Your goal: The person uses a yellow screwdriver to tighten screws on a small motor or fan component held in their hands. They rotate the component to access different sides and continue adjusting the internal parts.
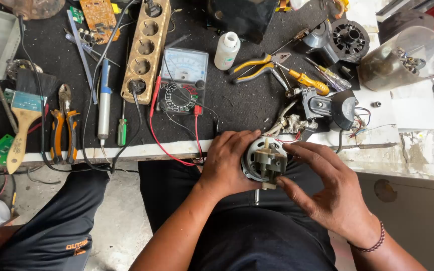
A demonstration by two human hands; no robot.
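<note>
One desk (257, 108) with a black mat fills the upper part of the view, its front edge running just above the person's lap. On it lies one long wooden power strip (146, 47) with five round sockets, one of them taken by a black plug. Just right of it sits one analogue multimeter (183, 80) with one red lead and one black lead trailing toward the desk edge. At the far right lies one clear plastic jar (405, 57) tipped on its side, and beside it one black motor housing (350, 37).

Below the desk edge, over the lap, the person holds one small round electric motor (263, 161) with a grey gear block on its face and a shaft pointing down. The left hand (227, 163) wraps the motor's left side, fingers closed around its rim. The right hand (322, 188) meets it from the right, thumb and fingertips pinched on the gear block.

Smaller tools: one paintbrush (22, 125) at the left, two pairs of pliers, one with orange handles (62, 125) and one with yellow handles (259, 65), one blue soldering iron (105, 100), one white bottle (227, 50), and two screwdrivers, one green (121, 131), one yellow (307, 80).
</note>
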